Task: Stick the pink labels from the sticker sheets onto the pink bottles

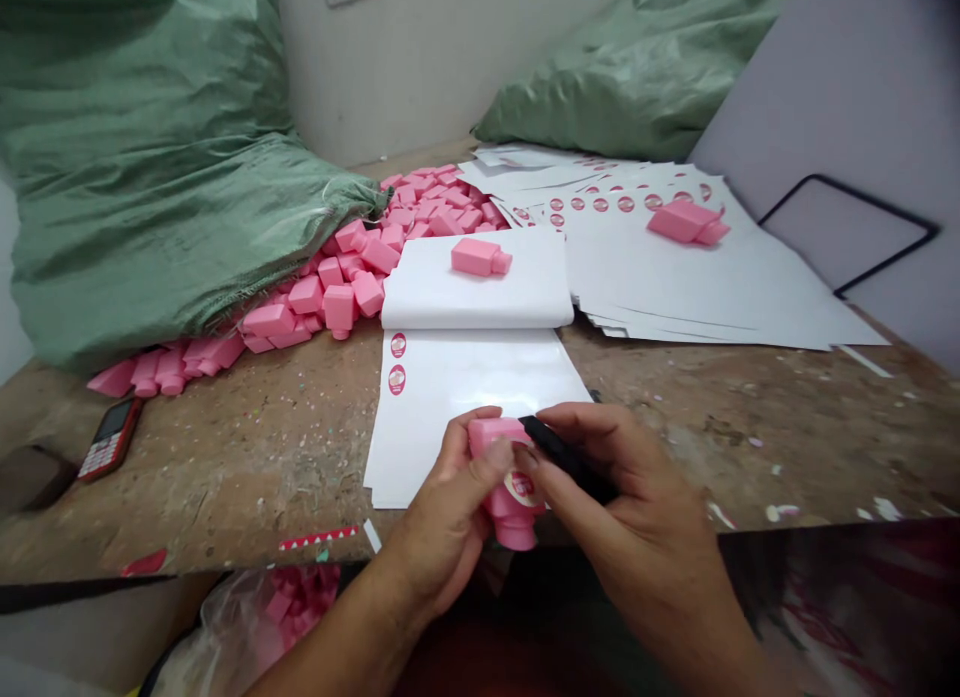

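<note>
My left hand [450, 507] is closed around a small pink plastic bottle [510, 487], held over the near table edge with its neck pointing down. A round red-and-white sticker [523, 487] sits on the bottle's face. My right hand [630, 497] pinches a thin black tool [570, 457] whose tip rests at the bottle beside the sticker. Just beyond my hands lies a white sticker sheet [465, 387] with two round stickers left on its left edge.
A green sack [150, 157] spills a heap of pink bottles [360, 267] at the left. Single pink bottles lie on a folded sheet [480, 257] and on the paper stack [686, 222] at the right. A red phone [111, 439] lies near left. A bag of bottles [285, 597] hangs below.
</note>
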Demonstrator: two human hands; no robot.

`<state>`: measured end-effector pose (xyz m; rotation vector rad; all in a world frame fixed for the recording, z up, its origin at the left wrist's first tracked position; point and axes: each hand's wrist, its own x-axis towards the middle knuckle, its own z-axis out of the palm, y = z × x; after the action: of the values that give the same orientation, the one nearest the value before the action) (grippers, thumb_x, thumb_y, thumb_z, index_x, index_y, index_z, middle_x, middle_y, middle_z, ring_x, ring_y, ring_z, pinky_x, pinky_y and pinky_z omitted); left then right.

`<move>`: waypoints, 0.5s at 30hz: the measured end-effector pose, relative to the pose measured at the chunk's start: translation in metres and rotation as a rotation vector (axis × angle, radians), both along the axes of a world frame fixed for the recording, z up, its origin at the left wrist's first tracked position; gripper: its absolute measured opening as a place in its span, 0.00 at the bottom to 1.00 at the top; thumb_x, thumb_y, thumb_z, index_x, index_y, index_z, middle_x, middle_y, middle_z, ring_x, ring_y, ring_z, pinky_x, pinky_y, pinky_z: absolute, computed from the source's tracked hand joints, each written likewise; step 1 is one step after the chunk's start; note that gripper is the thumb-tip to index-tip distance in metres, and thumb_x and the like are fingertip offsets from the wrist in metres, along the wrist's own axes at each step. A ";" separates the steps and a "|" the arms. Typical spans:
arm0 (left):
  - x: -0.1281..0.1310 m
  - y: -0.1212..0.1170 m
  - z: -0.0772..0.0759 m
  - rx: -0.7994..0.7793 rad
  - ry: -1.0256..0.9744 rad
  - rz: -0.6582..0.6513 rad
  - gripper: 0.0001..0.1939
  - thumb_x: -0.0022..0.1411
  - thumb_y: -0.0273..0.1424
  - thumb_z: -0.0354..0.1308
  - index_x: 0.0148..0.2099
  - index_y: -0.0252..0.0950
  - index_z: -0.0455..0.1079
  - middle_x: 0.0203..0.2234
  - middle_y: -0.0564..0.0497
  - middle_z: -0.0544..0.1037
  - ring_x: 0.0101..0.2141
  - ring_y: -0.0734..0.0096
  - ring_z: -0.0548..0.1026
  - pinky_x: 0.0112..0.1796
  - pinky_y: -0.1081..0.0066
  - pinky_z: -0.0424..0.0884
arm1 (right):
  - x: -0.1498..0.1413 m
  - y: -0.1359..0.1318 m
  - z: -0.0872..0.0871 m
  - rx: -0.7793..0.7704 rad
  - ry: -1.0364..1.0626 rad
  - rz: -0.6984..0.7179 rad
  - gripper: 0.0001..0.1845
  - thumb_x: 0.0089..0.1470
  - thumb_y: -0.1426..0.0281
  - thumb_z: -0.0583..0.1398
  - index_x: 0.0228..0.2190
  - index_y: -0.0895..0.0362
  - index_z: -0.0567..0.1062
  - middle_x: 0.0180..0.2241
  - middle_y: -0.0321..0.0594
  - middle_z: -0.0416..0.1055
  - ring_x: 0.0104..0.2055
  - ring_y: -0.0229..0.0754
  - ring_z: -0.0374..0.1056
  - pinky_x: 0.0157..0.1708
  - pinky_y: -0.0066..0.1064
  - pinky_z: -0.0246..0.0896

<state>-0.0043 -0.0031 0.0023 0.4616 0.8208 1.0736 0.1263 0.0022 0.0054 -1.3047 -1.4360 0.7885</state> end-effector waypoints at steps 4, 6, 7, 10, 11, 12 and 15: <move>-0.003 -0.002 -0.001 -0.018 -0.014 -0.059 0.27 0.60 0.30 0.63 0.59 0.38 0.60 0.46 0.47 0.75 0.44 0.70 0.74 0.47 0.70 0.67 | 0.002 0.000 -0.003 0.097 -0.203 -0.019 0.05 0.55 0.68 0.60 0.36 0.51 0.75 0.30 0.35 0.77 0.30 0.42 0.72 0.29 0.32 0.64; -0.004 -0.003 -0.002 -0.031 -0.025 -0.076 0.29 0.59 0.28 0.64 0.60 0.37 0.59 0.46 0.46 0.75 0.43 0.70 0.75 0.46 0.69 0.68 | 0.006 0.001 -0.006 0.157 -0.315 -0.034 0.06 0.55 0.66 0.61 0.36 0.51 0.77 0.31 0.37 0.77 0.30 0.44 0.72 0.30 0.35 0.62; -0.005 -0.003 -0.002 -0.040 -0.020 -0.089 0.30 0.58 0.27 0.64 0.60 0.37 0.59 0.45 0.46 0.75 0.40 0.70 0.75 0.44 0.69 0.70 | 0.008 0.002 -0.007 0.167 -0.343 -0.041 0.07 0.55 0.65 0.61 0.36 0.52 0.77 0.31 0.38 0.77 0.30 0.45 0.71 0.31 0.36 0.62; -0.008 -0.003 -0.002 -0.082 0.022 -0.137 0.36 0.53 0.25 0.67 0.62 0.39 0.57 0.46 0.46 0.73 0.38 0.69 0.75 0.40 0.65 0.72 | 0.017 0.008 -0.011 0.054 -0.258 -0.038 0.07 0.53 0.63 0.63 0.34 0.52 0.77 0.30 0.37 0.76 0.31 0.44 0.70 0.31 0.36 0.62; -0.009 -0.004 -0.001 -0.098 0.039 -0.156 0.39 0.52 0.23 0.67 0.62 0.41 0.55 0.47 0.46 0.73 0.39 0.67 0.76 0.40 0.64 0.73 | 0.019 0.009 -0.011 -0.013 -0.177 -0.035 0.08 0.52 0.63 0.63 0.33 0.52 0.77 0.29 0.36 0.75 0.30 0.44 0.70 0.31 0.35 0.62; -0.010 -0.004 0.000 -0.109 0.054 -0.172 0.42 0.50 0.22 0.68 0.63 0.42 0.54 0.48 0.45 0.73 0.40 0.65 0.76 0.40 0.63 0.73 | 0.020 0.011 -0.010 -0.077 -0.080 -0.029 0.08 0.51 0.62 0.63 0.33 0.52 0.76 0.29 0.36 0.75 0.30 0.43 0.69 0.31 0.34 0.63; -0.012 -0.005 0.003 -0.114 0.089 -0.202 0.45 0.47 0.21 0.69 0.63 0.44 0.52 0.49 0.46 0.72 0.43 0.64 0.75 0.42 0.63 0.73 | 0.018 0.011 -0.007 -0.194 0.173 0.020 0.09 0.48 0.62 0.65 0.32 0.52 0.75 0.28 0.34 0.73 0.31 0.41 0.68 0.30 0.31 0.64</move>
<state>-0.0160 -0.0085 0.0058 0.4871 0.8891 0.8205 0.1444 0.0137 -0.0021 -1.3334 -1.2605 1.0489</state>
